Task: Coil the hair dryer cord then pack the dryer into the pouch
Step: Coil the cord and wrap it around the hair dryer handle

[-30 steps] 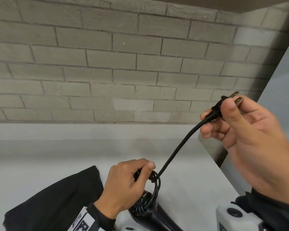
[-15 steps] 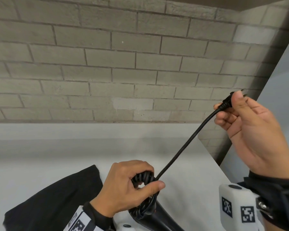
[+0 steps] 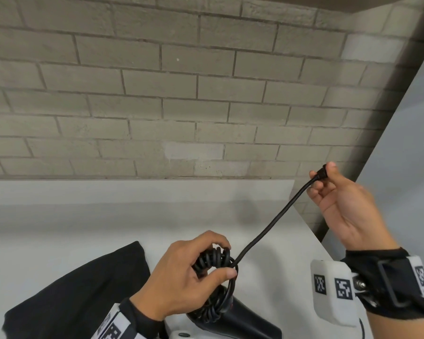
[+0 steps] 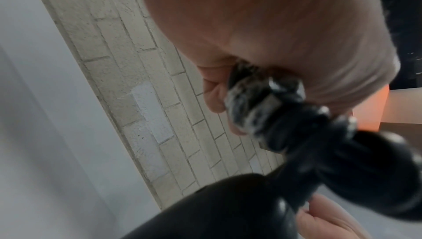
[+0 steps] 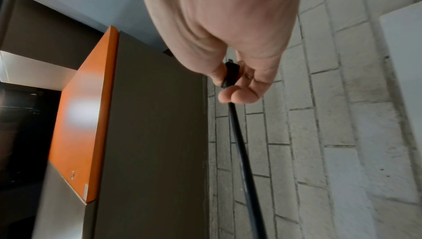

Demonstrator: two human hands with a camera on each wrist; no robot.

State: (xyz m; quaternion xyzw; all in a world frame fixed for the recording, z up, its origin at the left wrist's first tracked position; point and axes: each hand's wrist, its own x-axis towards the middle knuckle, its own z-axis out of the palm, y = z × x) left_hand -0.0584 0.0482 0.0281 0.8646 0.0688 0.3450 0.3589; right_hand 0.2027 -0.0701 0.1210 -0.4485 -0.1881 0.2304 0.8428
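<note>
My left hand (image 3: 194, 272) grips a bundle of black cord loops (image 3: 212, 260) above the black hair dryer (image 3: 245, 324), whose body shows at the bottom edge of the head view. In the left wrist view the blurred coil (image 4: 269, 109) sits in my curled fingers over the dryer (image 4: 228, 210). A straight run of cord (image 3: 272, 223) rises to the right. There my right hand (image 3: 328, 187) pinches the plug (image 3: 322, 171), and the right wrist view shows the plug (image 5: 231, 73) between thumb and fingers. A black pouch (image 3: 78, 294) lies flat at lower left.
Everything sits on a white table (image 3: 71, 228) against a grey brick wall (image 3: 181, 94). The table's right edge (image 3: 311, 228) runs diagonally past my right hand. In the right wrist view an orange panel (image 5: 84, 116) and a brown cabinet side (image 5: 155, 134) stand nearby.
My right hand has swung the plug lower and slightly farther out to the right. My left thumb has shifted under the coil, which now shows more loops gathered in the hand.
</note>
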